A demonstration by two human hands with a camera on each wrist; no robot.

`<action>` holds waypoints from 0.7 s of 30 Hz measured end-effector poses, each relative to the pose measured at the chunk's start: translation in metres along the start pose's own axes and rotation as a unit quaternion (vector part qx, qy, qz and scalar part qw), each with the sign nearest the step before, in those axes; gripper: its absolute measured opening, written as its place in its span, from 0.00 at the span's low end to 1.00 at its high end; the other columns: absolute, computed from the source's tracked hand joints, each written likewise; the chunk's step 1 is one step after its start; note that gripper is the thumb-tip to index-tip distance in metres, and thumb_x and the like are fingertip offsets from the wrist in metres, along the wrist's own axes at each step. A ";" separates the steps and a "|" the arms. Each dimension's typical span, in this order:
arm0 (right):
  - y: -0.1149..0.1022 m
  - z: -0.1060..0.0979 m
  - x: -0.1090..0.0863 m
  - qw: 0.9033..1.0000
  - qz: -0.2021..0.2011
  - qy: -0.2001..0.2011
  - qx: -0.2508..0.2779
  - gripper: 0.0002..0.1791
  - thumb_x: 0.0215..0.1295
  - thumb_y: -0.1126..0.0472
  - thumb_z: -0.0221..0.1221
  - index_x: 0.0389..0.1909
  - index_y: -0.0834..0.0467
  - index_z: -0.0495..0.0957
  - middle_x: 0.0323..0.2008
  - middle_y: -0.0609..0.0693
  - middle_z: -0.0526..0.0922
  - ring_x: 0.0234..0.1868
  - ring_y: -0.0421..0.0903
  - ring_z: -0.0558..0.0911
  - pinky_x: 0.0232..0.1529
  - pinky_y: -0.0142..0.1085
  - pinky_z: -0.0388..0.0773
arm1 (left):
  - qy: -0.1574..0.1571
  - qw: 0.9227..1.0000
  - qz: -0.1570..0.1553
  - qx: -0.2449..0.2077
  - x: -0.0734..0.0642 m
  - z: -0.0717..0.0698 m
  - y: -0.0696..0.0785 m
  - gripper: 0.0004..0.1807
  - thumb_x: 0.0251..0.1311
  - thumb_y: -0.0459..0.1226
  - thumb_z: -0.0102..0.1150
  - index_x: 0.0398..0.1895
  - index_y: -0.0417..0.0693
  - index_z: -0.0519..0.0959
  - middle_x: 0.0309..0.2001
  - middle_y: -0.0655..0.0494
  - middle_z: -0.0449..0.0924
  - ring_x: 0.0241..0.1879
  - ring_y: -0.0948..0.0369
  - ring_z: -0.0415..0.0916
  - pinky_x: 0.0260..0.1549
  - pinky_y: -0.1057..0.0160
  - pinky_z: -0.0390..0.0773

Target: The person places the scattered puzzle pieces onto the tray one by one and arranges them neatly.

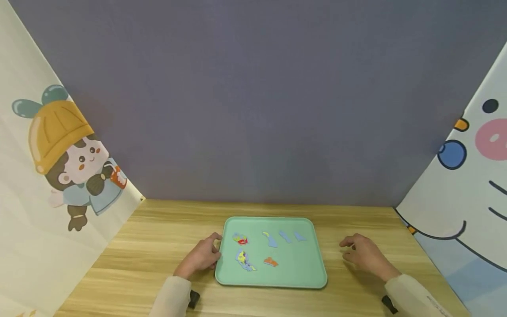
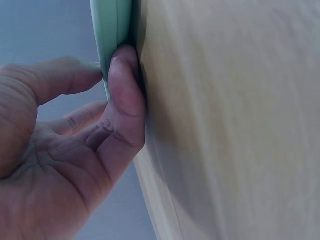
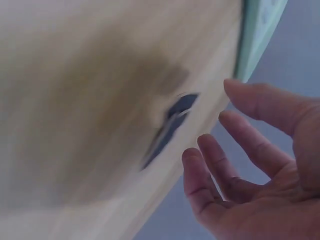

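Note:
A light green tray [image 1: 293, 273] lies on the wooden table, bearing several flat, irregular pieces. Among them are a red and green piece [image 1: 240, 239], a yellow and blue piece [image 1: 244, 260], an orange piece [image 1: 271, 262] and a pale blue piece [image 1: 284, 236]. My left hand [image 1: 203, 255] grips the tray's left side; in the left wrist view its thumb is at the rim [image 2: 107, 30] and its fingers curl underneath. Off the tray's right side, my right hand [image 1: 366, 255] hovers with fingers loosely bent, holding nothing.
A grey panel [image 1: 253, 110] stands behind the wooden table [image 1: 166, 229]. Cartoon-printed sheets flank it at left [image 1: 31, 176] and right [image 1: 435, 211]. In the right wrist view a dark, narrow shape [image 3: 170, 127] shows against the wood; its kind is unclear.

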State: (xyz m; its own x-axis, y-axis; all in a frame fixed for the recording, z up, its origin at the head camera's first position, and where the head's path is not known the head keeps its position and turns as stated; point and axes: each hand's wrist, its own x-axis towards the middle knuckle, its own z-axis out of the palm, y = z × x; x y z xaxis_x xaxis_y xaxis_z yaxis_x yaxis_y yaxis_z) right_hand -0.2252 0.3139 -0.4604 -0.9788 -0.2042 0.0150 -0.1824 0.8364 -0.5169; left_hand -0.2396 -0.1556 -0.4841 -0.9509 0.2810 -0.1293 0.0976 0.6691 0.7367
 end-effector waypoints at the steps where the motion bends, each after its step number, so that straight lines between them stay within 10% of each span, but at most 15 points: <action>1: 0.007 -0.002 -0.002 1.000 0.004 -0.002 -0.004 0.15 0.49 0.67 0.68 0.41 0.62 0.81 0.38 0.52 0.78 0.39 0.55 0.78 0.37 0.47 0.77 | 0.000 1.000 0.001 0.001 0.000 -0.001 0.000 0.27 0.57 0.25 0.54 0.61 0.32 0.61 0.28 0.48 0.76 0.19 0.59 0.75 0.19 0.62 0.77; 21: 0.051 0.006 -0.010 0.999 0.013 0.032 -0.022 0.11 0.49 0.63 0.69 0.34 0.59 0.80 0.31 0.47 0.77 0.33 0.46 0.76 0.36 0.44 0.75 | -0.007 1.000 -0.006 -0.005 0.001 0.002 0.003 0.27 0.57 0.25 0.53 0.61 0.31 0.61 0.27 0.48 0.76 0.20 0.59 0.75 0.18 0.62 0.78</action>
State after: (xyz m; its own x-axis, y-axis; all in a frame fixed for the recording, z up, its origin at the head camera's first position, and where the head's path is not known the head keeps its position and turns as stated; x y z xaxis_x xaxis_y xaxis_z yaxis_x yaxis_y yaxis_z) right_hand -0.2244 0.3559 -0.4917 -0.9870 -0.1503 0.0571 -0.1592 0.8628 -0.4799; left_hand -0.2398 -0.1524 -0.4835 -0.9480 0.2826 -0.1464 0.0836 0.6650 0.7421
